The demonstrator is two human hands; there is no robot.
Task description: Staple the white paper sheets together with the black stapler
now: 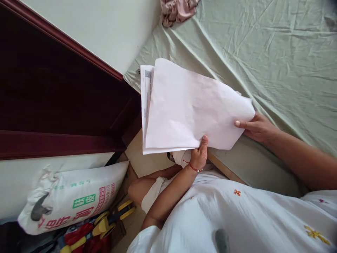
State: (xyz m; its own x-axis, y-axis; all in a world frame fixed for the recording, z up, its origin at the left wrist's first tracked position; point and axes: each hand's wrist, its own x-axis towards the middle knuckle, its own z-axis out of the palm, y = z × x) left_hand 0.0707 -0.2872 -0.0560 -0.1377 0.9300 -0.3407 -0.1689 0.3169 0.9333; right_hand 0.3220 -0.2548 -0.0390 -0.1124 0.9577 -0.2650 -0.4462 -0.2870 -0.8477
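Papers (189, 109), a loose creased white sheaf with a printed edge peeking out at the far left, hang in my grip above the bed's edge. My left hand (198, 154) pinches the bottom edge, thumb on top; my right hand (256, 127) clamps the right corner, fingers closed around it. Beneath spreads a wrinkled pale green bedsheet (276, 52), with pink cloth (176, 10) bunched far off. Left stands a dark red wooden frame (52, 105), a printed white sack (73, 196) below.
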